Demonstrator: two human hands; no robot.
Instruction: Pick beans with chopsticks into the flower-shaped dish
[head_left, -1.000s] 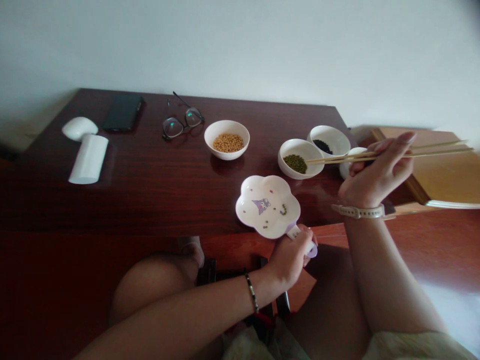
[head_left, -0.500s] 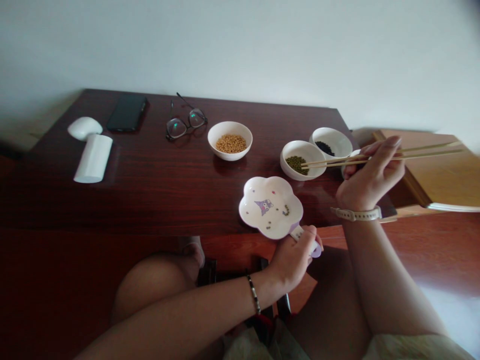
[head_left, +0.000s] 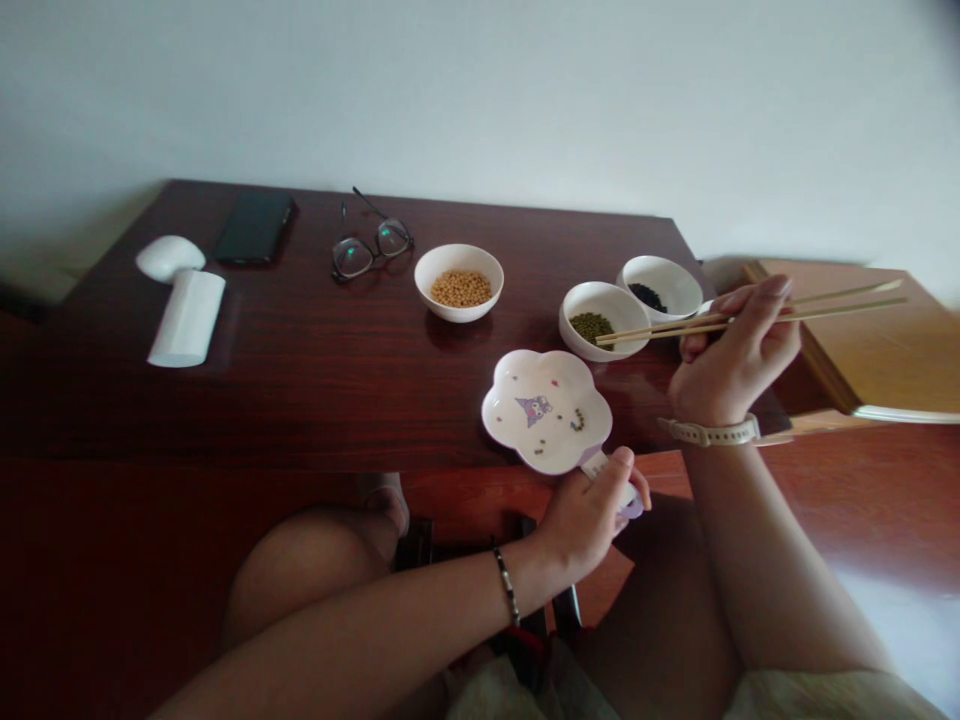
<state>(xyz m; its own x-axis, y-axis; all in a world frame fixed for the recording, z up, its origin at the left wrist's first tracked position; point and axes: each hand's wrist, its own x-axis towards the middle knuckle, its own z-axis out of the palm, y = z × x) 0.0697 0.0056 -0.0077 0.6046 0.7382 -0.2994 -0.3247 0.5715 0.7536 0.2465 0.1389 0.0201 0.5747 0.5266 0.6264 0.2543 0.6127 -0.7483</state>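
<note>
A person is sitting at a dark, reddish-brown wooden table (head_left: 300,400) and working with both bare hands. The right hand (head_left: 739,365) is closed around a pair of wooden chopsticks (head_left: 645,333), pinching them between thumb and fingers. Their tips are reaching over a white bowl of green beans (head_left: 600,293). Whether they are gripping a bean is too small to tell.

The left hand (head_left: 585,525) is wrapped around the short handle (head_left: 600,465) of a white flower-shaped plate (head_left: 510,420). The plate is sitting out over the table's near edge, with a small cartoon figure printed on it and a few green beans scattered beside that figure. It is staying close to the bowl of green beans, though not touching it.

Just beyond that bowl, a white bowl of black beans (head_left: 660,268) is sitting almost against it, and a bit of another white dish (head_left: 705,308) is showing behind the right hand. Further left, a white bowl of yellow soybeans (head_left: 459,250) is resting on the table. Past it, a pair of glasses (head_left: 371,250) is lying near the far edge, beside a black phone (head_left: 253,227). A white cylinder (head_left: 186,318) and a rounded white object (head_left: 170,258) are lying at the left end. A pale watch (head_left: 711,432) is circling the right wrist, and a thin beaded bracelet (head_left: 508,585) is circling the left.
</note>
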